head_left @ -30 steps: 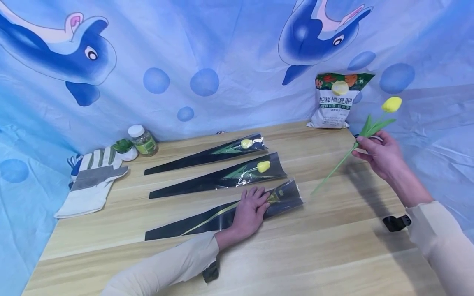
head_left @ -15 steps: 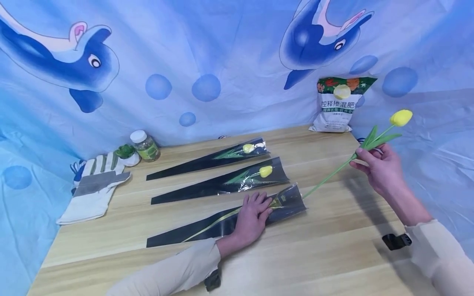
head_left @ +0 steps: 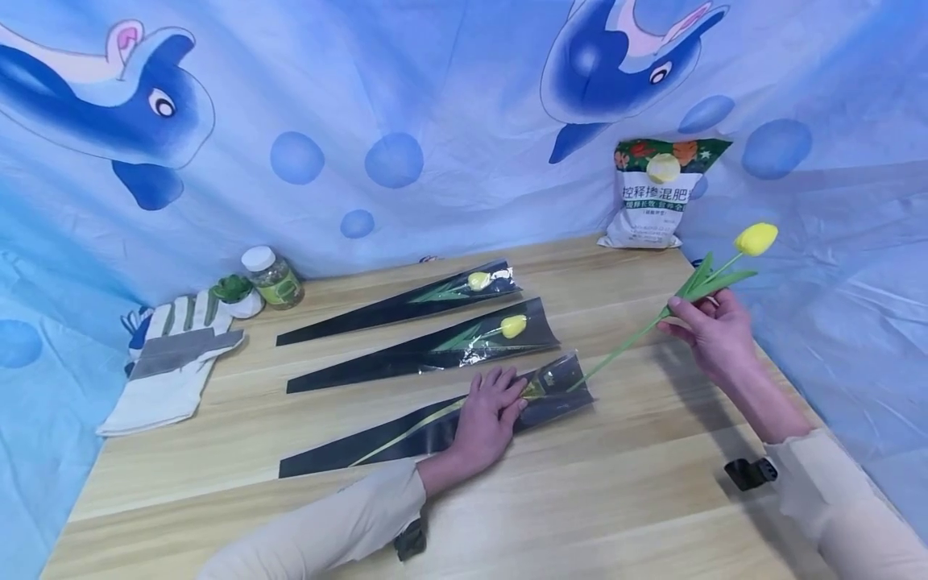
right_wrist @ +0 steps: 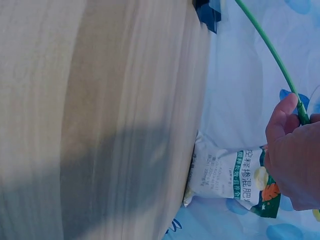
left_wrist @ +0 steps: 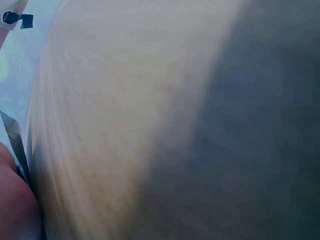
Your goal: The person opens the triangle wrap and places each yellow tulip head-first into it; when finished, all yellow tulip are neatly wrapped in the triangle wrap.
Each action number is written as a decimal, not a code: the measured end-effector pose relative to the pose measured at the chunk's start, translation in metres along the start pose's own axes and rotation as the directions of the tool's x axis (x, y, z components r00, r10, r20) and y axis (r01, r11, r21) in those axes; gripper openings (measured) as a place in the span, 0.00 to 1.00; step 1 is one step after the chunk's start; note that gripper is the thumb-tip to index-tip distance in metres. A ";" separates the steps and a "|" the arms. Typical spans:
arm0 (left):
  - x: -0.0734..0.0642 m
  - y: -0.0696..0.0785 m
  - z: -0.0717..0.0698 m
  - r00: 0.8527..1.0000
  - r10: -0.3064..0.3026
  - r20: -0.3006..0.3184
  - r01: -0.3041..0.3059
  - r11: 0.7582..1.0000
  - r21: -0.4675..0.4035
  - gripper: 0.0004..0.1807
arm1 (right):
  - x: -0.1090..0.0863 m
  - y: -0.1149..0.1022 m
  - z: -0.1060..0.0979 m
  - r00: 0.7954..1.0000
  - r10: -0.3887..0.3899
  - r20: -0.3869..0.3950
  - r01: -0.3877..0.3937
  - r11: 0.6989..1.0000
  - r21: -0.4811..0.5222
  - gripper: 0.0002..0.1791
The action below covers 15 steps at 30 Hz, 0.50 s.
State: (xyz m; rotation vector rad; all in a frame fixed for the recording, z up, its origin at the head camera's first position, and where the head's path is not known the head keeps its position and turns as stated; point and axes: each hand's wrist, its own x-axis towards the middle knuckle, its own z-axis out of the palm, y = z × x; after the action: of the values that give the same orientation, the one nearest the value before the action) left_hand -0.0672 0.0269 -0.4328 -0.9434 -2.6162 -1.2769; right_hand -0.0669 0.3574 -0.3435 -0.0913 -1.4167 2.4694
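My left hand [head_left: 487,419] lies on the front black flower sleeve [head_left: 431,439], its extended fingers pressing near the wide end. A yellow ribbon stripe runs along this sleeve. My right hand [head_left: 714,334] pinches a yellow artificial tulip [head_left: 699,283] just below its leaves, bloom pointing up and right. Its green stem slants down left, the lower end at the sleeve's wide mouth. In the right wrist view, thumb and fingers grip the green stem [right_wrist: 272,50]. Only a bit of the left hand [left_wrist: 15,205] shows in the left wrist view.
Behind lie two more black sleeves, the middle one [head_left: 362,372] and the far one [head_left: 348,322], each with a yellow tulip inside. White-grey gloves [head_left: 163,379], a small potted succulent [head_left: 235,295] and a lidded jar [head_left: 272,278] stand left. A fertilizer bag [head_left: 656,193] stands back right.
My right hand has moved left and lower with the tulip, bringing the stem's end from beside the front sleeve to its mouth. My left hand has stayed on the sleeve.
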 end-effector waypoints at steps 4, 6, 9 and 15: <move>0.000 0.000 0.000 1.000 -0.010 -0.016 0.010 0.999 -0.031 0.20 | -0.003 0.002 0.001 1.000 0.013 0.021 -0.013 1.000 -0.027 0.17; 0.000 0.000 0.001 1.000 -0.015 -0.019 0.014 0.999 -0.038 0.20 | -0.005 0.003 0.000 0.999 0.031 0.024 -0.030 0.999 -0.036 0.18; -0.001 0.000 0.002 1.000 -0.016 -0.021 0.015 0.999 -0.037 0.20 | -0.008 0.005 -0.002 0.998 0.049 0.045 -0.047 0.998 -0.053 0.19; -0.003 0.002 0.001 0.999 -0.019 -0.027 0.018 0.999 -0.035 0.20 | -0.008 0.006 -0.004 0.993 0.030 0.116 -0.023 0.998 -0.055 0.19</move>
State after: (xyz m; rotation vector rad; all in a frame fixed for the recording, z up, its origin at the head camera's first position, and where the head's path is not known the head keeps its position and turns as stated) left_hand -0.0639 0.0273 -0.4335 -0.9031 -2.5963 -1.3341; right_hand -0.0594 0.3552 -0.3512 0.0232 -1.5392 2.4949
